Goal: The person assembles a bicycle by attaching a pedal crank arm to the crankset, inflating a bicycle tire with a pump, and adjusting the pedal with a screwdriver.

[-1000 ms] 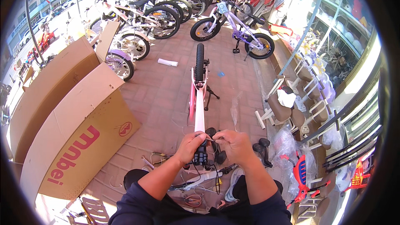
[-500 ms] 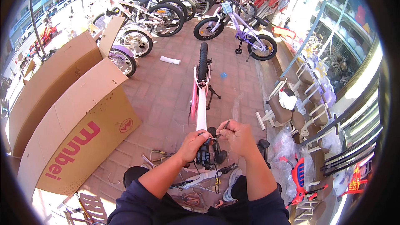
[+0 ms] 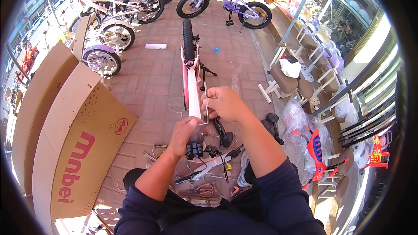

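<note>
A pink and white child's bicycle frame (image 3: 192, 82) stands in front of me on the brick pavement, its black rear tyre (image 3: 188, 38) pointing away. My left hand (image 3: 185, 135) grips a black part (image 3: 194, 147) at the near end of the frame. My right hand (image 3: 223, 103) pinches a thin bent metal key (image 3: 206, 112) beside the white frame tube, just above my left hand. Small black training wheels (image 3: 224, 135) lie under my hands.
Large cardboard boxes (image 3: 69, 139) lie at the left. Several bicycles are parked at the back, among them a purple one (image 3: 226, 5). Seats, racks and wrapped parts (image 3: 300, 82) line the right by a shop window. Pliers and cables (image 3: 200, 187) lie near my knees.
My right hand has lifted away from my left hand and up along the frame tube with the metal key. My left hand stays on the black part.
</note>
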`<state>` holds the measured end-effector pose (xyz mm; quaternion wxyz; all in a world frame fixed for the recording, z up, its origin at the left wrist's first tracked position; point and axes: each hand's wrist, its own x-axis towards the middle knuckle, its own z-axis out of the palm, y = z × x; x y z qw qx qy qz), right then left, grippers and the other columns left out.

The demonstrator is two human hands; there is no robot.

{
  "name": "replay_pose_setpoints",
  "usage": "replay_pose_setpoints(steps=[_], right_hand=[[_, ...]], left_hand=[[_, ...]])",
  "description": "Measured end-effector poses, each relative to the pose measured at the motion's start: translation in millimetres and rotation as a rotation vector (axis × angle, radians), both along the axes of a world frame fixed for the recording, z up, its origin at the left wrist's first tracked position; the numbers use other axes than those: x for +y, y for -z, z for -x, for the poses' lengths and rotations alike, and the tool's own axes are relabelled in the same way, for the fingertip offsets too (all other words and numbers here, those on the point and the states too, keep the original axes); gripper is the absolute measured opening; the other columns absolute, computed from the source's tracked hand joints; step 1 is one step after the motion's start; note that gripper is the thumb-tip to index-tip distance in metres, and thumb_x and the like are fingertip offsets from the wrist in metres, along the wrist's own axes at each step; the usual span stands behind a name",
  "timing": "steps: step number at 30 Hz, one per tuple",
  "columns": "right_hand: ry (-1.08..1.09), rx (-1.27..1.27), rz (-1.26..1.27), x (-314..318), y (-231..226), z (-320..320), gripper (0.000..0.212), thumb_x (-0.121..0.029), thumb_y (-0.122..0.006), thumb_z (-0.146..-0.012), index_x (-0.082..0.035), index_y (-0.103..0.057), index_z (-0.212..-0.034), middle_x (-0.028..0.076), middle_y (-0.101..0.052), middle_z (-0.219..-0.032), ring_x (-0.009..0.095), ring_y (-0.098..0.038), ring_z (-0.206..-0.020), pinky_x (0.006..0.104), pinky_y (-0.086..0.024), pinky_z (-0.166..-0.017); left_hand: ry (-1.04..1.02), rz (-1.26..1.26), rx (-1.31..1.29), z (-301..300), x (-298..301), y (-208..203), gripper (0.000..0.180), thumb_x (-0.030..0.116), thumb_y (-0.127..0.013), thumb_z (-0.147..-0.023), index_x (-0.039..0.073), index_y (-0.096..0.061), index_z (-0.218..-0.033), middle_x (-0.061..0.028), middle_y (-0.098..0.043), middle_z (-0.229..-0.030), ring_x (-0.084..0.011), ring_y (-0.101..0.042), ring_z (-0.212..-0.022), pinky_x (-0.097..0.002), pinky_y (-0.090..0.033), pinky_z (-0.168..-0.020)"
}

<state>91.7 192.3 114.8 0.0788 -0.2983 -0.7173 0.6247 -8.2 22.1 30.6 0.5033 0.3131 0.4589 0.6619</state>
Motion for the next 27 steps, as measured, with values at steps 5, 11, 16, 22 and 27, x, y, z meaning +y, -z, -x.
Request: replay_pose_setpoints(steps=[5, 11, 16, 22, 27], right_hand=[[0.06, -0.004, 0.406, 0, 68, 7, 0.038, -0.005, -0.06, -0.089, 0.001, -0.054, -0.126, 0.009, -0.067, -0.091, 0.019, -0.067, -0.075, 0.0317, -0.057, -0.06], [-0.016, -0.022, 0.476, -24, 108, -36, 0.026, -0.019, -0.055, -0.093, -0.001, -0.068, -0.107, 0.006, -0.067, -0.081, 0.015, -0.065, -0.067, 0.0281, -0.052, -0.057], [-0.046, -0.134, -0.102, -59, 81, -63, 0.021, -0.022, -0.063, -0.091, -0.002, -0.069, -0.088, 0.003, -0.064, -0.07, 0.014, -0.059, -0.061, 0.0274, -0.048, -0.055], [-0.062, -0.183, 0.23, -69, 41, -70, 0.02, -0.021, -0.065, -0.095, -0.003, -0.067, -0.085, 0.004, -0.064, -0.068, 0.011, -0.055, -0.051, 0.0255, -0.043, -0.048], [0.088, 0.22, 0.839, -69, 34, -73, 0.011, -0.015, -0.062, -0.098, -0.005, -0.059, -0.098, 0.007, -0.066, -0.073, 0.01, -0.059, -0.049, 0.0222, -0.043, -0.039]], left_hand=[[-0.058, -0.042, 0.133, 1, -2, 2, 0.046, 0.038, -0.048, -0.099, -0.004, -0.064, -0.11, -0.0141, -0.07, -0.096, -0.0147, -0.065, -0.08, -0.028, -0.054, -0.073], [-0.009, -0.046, 0.034, -1, -1, 1, 0.039, 0.034, -0.051, -0.1, -0.001, -0.064, -0.11, -0.0098, -0.07, -0.092, -0.0134, -0.065, -0.08, -0.0268, -0.053, -0.071], [-0.002, -0.041, 0.067, -2, 1, 5, 0.038, 0.034, -0.051, -0.1, -0.001, -0.065, -0.107, -0.0081, -0.069, -0.094, -0.0125, -0.064, -0.083, -0.0271, -0.052, -0.074], [-0.04, -0.032, 0.136, -2, 2, 2, 0.039, 0.033, -0.05, -0.1, -0.002, -0.066, -0.105, -0.0071, -0.069, -0.094, -0.0129, -0.064, -0.087, -0.0274, -0.051, -0.078], [-0.043, -0.062, 0.133, -2, 3, 4, 0.038, 0.032, -0.05, -0.1, -0.002, -0.066, -0.104, -0.0076, -0.068, -0.095, -0.0137, -0.063, -0.09, -0.0287, -0.051, -0.083]])
